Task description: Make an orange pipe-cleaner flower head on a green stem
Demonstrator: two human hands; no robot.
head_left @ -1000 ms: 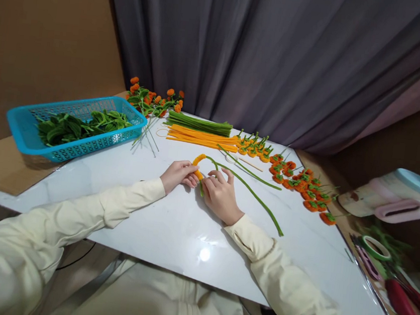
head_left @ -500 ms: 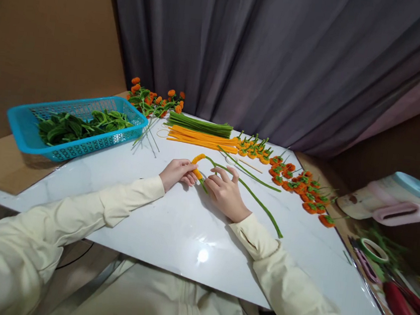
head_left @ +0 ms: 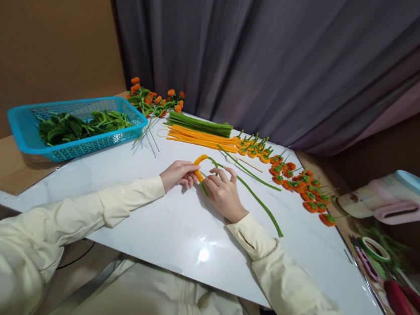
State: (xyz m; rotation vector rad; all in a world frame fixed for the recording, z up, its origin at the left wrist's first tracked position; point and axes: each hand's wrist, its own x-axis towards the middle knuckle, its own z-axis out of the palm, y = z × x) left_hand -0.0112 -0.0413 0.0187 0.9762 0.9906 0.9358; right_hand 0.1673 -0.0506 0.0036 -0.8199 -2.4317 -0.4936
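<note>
My left hand pinches a curved orange fuzzy piece, apparently a wound pipe cleaner, between thumb and fingers. Green pipe cleaner runs from both ends of this orange curve toward my right hand. The fingers of that hand are bent and closed around the green part, close beside the orange piece; its fingertips are partly hidden. Past my right hand, a long green pipe cleaner stretches toward the lower right. Another loose green pipe cleaner lies on the white table just beyond.
Bundles of green and orange pipe cleaners lie at the back. Orange flower heads line the right. A blue basket of leaves and finished flowers stand left. A tumbler and tape roll are right.
The orange curve has shifted slightly to the right and tilted a little. My right hand has moved a touch to the left; both hands keep their hold.
</note>
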